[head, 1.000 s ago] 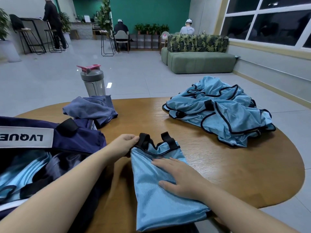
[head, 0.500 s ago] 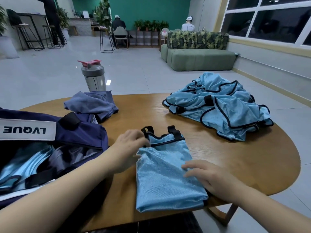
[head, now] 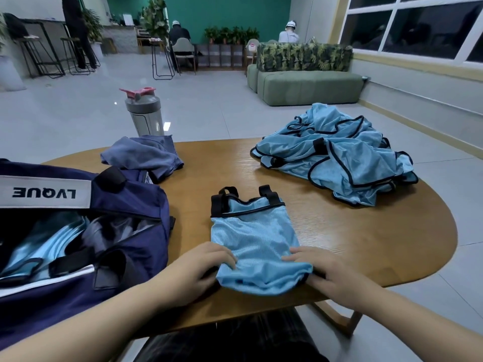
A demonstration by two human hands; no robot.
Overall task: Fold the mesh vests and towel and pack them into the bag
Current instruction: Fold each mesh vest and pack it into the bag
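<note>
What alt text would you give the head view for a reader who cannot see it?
Both hands, left hand and right hand, hold the near end of a folded light-blue mesh vest on a round wooden table. An open navy duffel bag sits left, a heap of unfolded blue vests far right.

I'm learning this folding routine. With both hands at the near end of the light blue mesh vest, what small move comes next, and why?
Probably lift the near hem and fold it up toward the black straps. The left hand and right hand both grip the near end of the light blue mesh vest, which lies long and narrow beside the open navy bag.
</note>
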